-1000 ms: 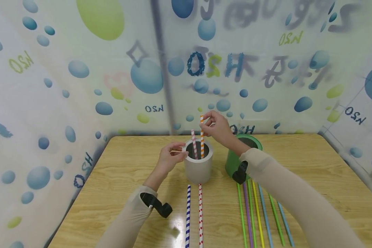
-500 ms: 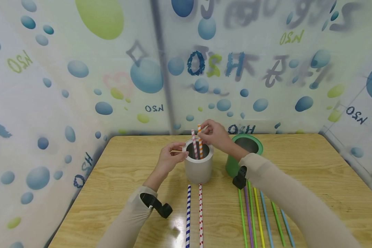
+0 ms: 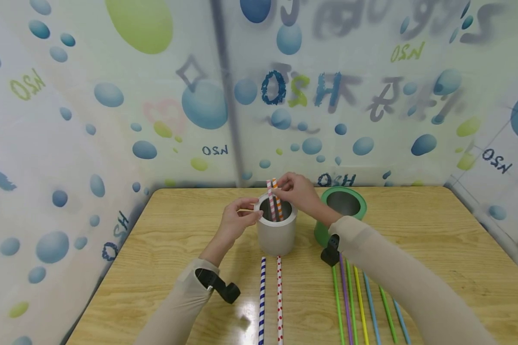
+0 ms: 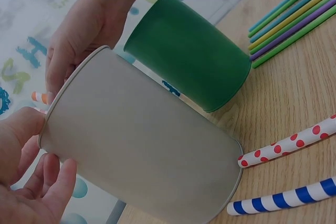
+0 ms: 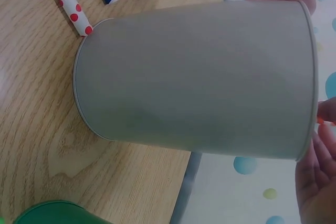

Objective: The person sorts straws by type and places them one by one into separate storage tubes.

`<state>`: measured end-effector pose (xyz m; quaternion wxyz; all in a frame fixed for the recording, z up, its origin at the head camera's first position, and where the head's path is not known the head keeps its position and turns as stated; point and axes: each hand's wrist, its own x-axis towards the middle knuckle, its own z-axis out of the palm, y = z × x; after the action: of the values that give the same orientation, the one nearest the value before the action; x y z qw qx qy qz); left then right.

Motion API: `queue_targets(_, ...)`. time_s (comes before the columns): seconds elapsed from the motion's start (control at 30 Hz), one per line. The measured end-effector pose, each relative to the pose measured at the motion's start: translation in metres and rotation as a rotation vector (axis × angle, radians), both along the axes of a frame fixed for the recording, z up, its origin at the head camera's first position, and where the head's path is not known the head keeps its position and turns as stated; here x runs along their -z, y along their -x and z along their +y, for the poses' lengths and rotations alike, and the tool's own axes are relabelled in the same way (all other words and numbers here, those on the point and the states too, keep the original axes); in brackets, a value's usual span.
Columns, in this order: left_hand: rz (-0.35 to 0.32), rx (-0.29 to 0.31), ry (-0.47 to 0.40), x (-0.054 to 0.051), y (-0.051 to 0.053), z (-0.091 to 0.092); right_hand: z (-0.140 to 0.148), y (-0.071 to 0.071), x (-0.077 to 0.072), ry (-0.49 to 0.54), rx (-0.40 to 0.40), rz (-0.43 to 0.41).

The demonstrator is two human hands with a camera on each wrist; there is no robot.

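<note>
A white cup (image 3: 276, 237) stands on the table with a pink-striped straw (image 3: 270, 199) and an orange-striped straw (image 3: 278, 206) upright inside. My right hand (image 3: 299, 192) pinches the orange-striped straw near its top, above the cup's right rim; its tip (image 4: 39, 97) pokes out beside the fingers in the left wrist view. My left hand (image 3: 236, 220) holds the cup's rim on the left side, thumb and fingers around the edge. In the right wrist view the cup (image 5: 194, 80) hides the straws' lower parts.
A green cup (image 3: 323, 232) stands just right of the white one. In front lie a blue-striped straw (image 3: 262, 302) and a red-dotted straw (image 3: 279, 302). Several thin coloured sticks, one yellow (image 3: 360, 306), lie at the right, partly under my right sleeve. A printed curtain rises behind the table.
My right hand has come down and slightly left, lowering the orange-striped straw until its top is about level with the pink one. The left hand has stayed at the rim.
</note>
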<state>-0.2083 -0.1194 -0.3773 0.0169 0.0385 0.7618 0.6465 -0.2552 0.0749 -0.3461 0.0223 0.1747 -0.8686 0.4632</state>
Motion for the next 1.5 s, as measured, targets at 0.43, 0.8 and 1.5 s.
queue_targets(0.43,-0.001,-0.008,0.012,0.001,-0.001,0.000,-0.001,0.001,0.000,-0.024,0.021,-0.018)
queue_targets(0.8,-0.002,-0.005,-0.008,0.000,-0.002,0.001,0.008,-0.002,-0.011,0.054,-0.006,-0.101)
queue_targets(1.5,-0.045,-0.014,0.010,-0.002,0.000,0.000,0.036,-0.045,-0.010,0.085,-0.121,-0.172)
